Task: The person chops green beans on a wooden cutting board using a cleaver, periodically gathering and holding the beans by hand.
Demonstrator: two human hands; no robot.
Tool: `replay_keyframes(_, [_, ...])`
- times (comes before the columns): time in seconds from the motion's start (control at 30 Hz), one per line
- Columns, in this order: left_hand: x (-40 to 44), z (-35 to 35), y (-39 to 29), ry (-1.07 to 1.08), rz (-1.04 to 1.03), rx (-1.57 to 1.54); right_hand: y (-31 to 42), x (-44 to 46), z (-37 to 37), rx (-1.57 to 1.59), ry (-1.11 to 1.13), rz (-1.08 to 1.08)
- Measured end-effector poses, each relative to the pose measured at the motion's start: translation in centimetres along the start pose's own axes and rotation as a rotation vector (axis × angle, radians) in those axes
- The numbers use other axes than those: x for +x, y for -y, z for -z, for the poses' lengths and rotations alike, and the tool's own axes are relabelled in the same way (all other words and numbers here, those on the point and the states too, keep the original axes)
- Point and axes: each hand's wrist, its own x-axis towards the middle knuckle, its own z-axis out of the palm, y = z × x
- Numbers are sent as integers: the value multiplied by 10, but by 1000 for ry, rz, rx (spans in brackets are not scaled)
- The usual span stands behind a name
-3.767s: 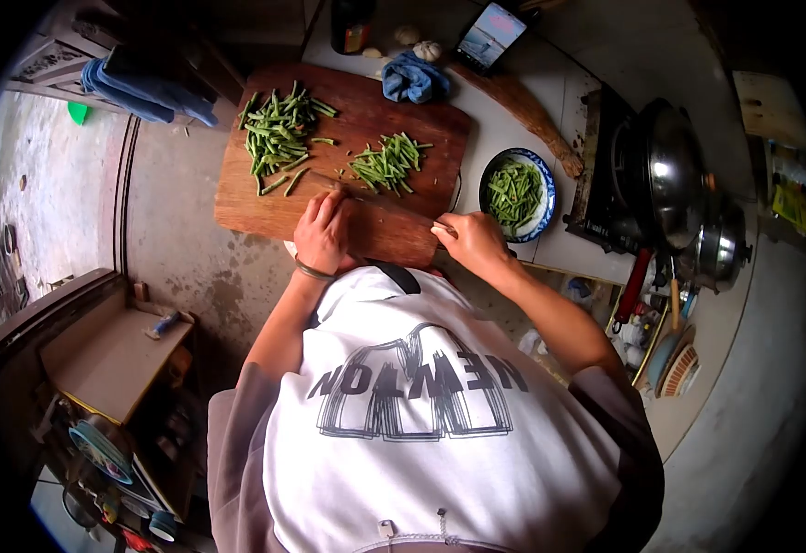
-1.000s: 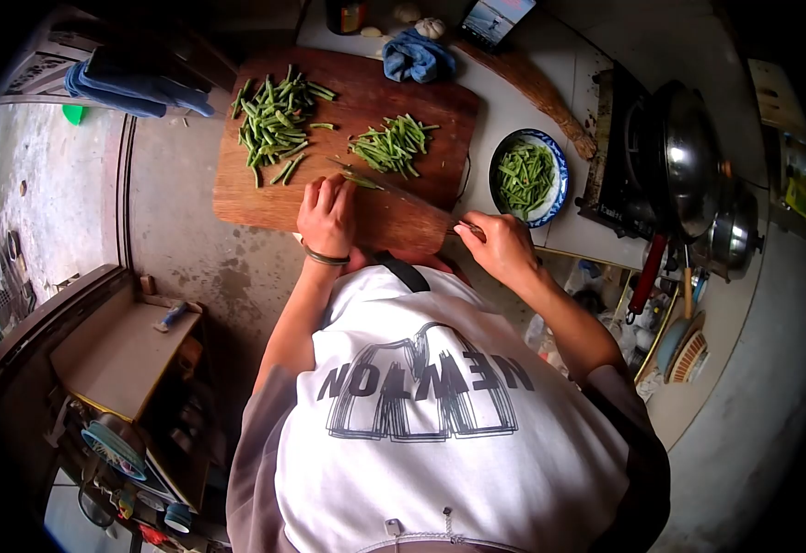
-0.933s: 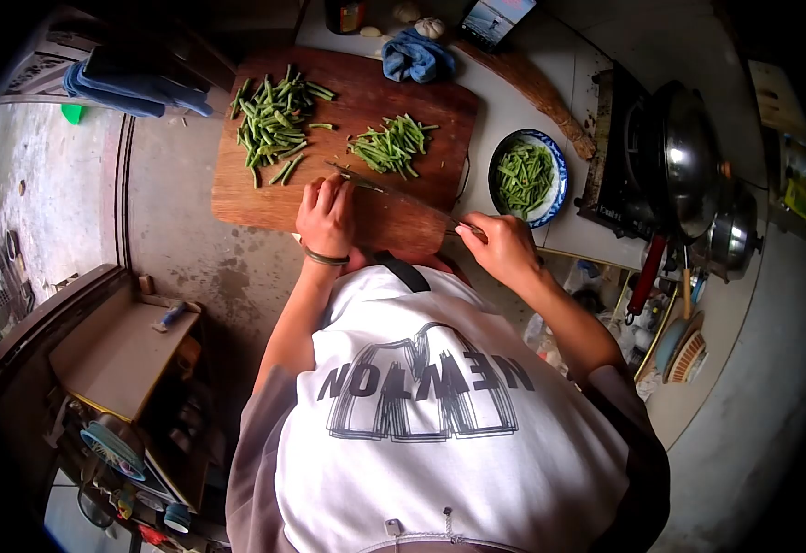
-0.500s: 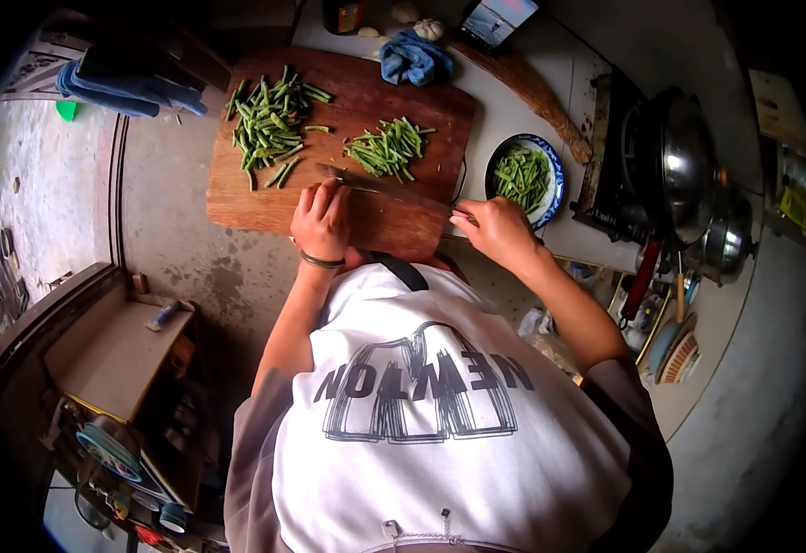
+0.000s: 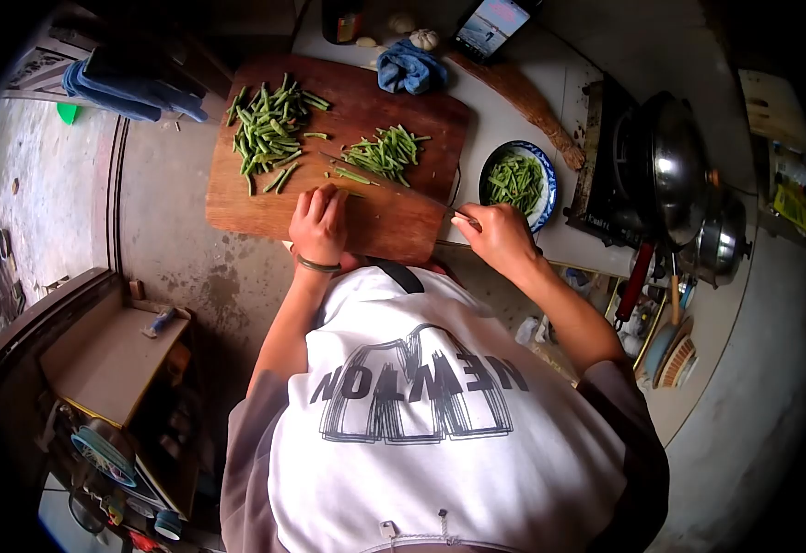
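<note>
Green bean pieces (image 5: 386,152) beside a kitchen knife (image 5: 396,187) on a wooden chopping board (image 5: 389,226)

White fabric of the shirt (image 5: 440,479) carries dark capitals, upside down in this view, that read NEWTON; the large outlined characters around them are hard to make out. A phone (image 5: 492,25) at the top shows a seascape with pink lettering too small to read. Tiny pale lettering marks the front of the stove (image 5: 596,189), also illegible, and a dark bottle (image 5: 341,20) bears an orange label, its top lost in shadow.

The right hand (image 5: 498,235) has its fingers closed around the knife's handle, most of which they cover; the blade slants up and left across the board. The left hand (image 5: 318,224) rests at the board's near edge, fingers bunched together with their tips turned under; whether they pinch a bean cannot be told. A few pieces lie close to the blade. One heap of beans sits just beyond it, a larger heap (image 5: 269,124) at the board's far left, and more fill a blue-and-white bowl (image 5: 551,175) on the tiled surface (image 5: 500,115) to the right.

Behind the board are a crumpled blue cloth (image 5: 410,67) and a garlic bulb (image 5: 424,39). Black margins cut off the outer scene, and the lower left shelves are too dim to sort out.
</note>
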Motion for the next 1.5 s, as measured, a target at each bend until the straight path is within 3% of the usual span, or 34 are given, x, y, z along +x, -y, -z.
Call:
replay_keyframes(1.2, [14, 4, -2, 246, -82, 36, 7, -12, -25, 32, -35, -77])
replay_keyframes(1.5, [7, -2, 4, 280, -114, 58, 17, -14, -43, -85, -32, -108])
